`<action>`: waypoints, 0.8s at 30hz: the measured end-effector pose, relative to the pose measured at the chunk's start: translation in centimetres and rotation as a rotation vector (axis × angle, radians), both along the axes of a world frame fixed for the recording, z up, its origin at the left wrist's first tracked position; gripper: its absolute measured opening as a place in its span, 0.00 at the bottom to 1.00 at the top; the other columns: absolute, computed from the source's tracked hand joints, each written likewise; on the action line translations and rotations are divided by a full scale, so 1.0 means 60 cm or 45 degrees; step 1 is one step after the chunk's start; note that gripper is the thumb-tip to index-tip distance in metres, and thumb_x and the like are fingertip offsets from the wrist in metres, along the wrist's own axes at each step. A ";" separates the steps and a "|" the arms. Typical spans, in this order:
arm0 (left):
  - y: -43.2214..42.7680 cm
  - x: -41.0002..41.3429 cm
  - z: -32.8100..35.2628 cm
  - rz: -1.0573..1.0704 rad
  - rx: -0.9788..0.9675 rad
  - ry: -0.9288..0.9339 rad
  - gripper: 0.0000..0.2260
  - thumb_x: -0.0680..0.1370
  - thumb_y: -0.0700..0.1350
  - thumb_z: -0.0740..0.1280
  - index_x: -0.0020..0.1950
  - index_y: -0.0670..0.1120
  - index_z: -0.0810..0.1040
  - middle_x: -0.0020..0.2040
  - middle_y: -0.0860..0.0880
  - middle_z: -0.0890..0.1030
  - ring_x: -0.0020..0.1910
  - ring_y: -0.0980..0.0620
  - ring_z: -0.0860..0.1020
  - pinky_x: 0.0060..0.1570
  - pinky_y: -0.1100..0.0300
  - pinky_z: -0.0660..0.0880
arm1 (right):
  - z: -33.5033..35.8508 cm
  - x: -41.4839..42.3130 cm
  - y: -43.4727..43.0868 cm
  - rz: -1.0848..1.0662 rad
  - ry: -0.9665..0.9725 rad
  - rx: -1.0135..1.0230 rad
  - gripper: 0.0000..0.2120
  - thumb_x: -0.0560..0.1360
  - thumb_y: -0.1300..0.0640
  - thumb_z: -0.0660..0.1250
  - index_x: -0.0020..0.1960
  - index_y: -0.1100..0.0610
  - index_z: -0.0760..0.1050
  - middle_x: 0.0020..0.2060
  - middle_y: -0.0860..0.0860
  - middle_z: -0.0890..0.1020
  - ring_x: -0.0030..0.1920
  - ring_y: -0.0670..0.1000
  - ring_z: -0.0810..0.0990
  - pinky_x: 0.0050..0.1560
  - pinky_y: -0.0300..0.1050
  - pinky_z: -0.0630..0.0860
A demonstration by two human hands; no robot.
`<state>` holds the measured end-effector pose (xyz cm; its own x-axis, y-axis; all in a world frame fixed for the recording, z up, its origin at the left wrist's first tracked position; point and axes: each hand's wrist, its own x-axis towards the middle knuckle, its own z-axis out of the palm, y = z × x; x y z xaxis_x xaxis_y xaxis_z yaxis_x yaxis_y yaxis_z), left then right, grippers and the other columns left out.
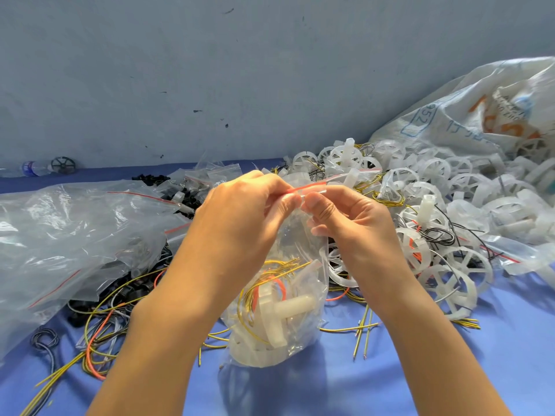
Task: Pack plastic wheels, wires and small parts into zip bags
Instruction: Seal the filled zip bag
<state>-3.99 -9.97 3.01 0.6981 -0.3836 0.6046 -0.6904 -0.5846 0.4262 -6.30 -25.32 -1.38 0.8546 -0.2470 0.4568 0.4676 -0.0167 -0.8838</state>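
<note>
Grip pinched tight, left hand (246, 211) and right hand (345, 214) hold the red seal strip (306, 187) of a loaded zip bag (303, 340) sagging toward the bench (450, 370); its film looks light, floppy and slippery, so that stiffer strip seems the surest hold.

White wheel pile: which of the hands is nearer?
Right. The right hand is beside the white wheel pile; the left hand is farther, across the zip bag.

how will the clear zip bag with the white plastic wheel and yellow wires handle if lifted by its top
Probably floppy: the thin film of the clear zip bag wrinkles. Likely bottom-heavy, since the white plastic wheel sits low. Glossy, so perhaps slippery.
</note>
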 end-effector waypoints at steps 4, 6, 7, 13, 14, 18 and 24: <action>0.018 0.006 0.002 0.006 -0.007 0.042 0.06 0.78 0.51 0.67 0.49 0.52 0.83 0.42 0.54 0.82 0.44 0.54 0.79 0.47 0.51 0.75 | -0.002 0.002 -0.007 -0.060 0.048 0.103 0.05 0.74 0.52 0.69 0.44 0.51 0.82 0.36 0.44 0.84 0.36 0.41 0.79 0.42 0.36 0.77; 0.021 0.007 0.003 0.018 -0.005 0.029 0.06 0.78 0.52 0.67 0.49 0.52 0.83 0.42 0.53 0.82 0.44 0.52 0.79 0.46 0.49 0.75 | -0.003 0.001 -0.006 0.001 0.072 0.145 0.07 0.72 0.49 0.69 0.45 0.52 0.82 0.38 0.46 0.84 0.37 0.43 0.80 0.43 0.37 0.78; 0.019 0.006 0.003 0.024 -0.002 0.015 0.07 0.78 0.51 0.67 0.49 0.51 0.83 0.43 0.52 0.82 0.44 0.51 0.80 0.47 0.49 0.75 | -0.003 0.001 -0.003 0.041 0.086 0.155 0.08 0.71 0.49 0.69 0.45 0.53 0.82 0.38 0.47 0.85 0.38 0.44 0.81 0.43 0.38 0.79; 0.025 0.010 0.003 0.015 0.036 0.012 0.06 0.78 0.51 0.67 0.49 0.52 0.83 0.42 0.53 0.82 0.44 0.52 0.80 0.47 0.50 0.75 | -0.001 0.001 0.004 0.011 0.067 0.137 0.08 0.69 0.49 0.71 0.40 0.54 0.83 0.36 0.47 0.84 0.37 0.46 0.79 0.43 0.42 0.77; 0.032 0.012 0.005 0.022 0.035 0.013 0.06 0.78 0.52 0.68 0.48 0.53 0.82 0.41 0.54 0.82 0.43 0.54 0.79 0.47 0.52 0.74 | -0.001 0.002 0.002 0.001 0.064 0.167 0.08 0.69 0.49 0.71 0.39 0.54 0.83 0.37 0.48 0.84 0.38 0.47 0.79 0.44 0.42 0.78; 0.055 0.021 0.007 0.059 0.035 0.046 0.05 0.77 0.54 0.68 0.46 0.55 0.82 0.40 0.58 0.82 0.42 0.61 0.78 0.44 0.64 0.73 | -0.005 0.006 0.007 0.152 0.050 0.412 0.08 0.72 0.52 0.69 0.42 0.55 0.84 0.43 0.52 0.86 0.48 0.51 0.85 0.48 0.40 0.80; 0.090 0.034 0.005 0.036 -0.071 0.188 0.04 0.76 0.52 0.69 0.43 0.54 0.82 0.37 0.59 0.83 0.39 0.62 0.79 0.40 0.70 0.71 | -0.002 0.006 0.012 0.352 0.044 0.611 0.12 0.76 0.51 0.63 0.41 0.51 0.84 0.46 0.50 0.86 0.47 0.48 0.85 0.46 0.38 0.79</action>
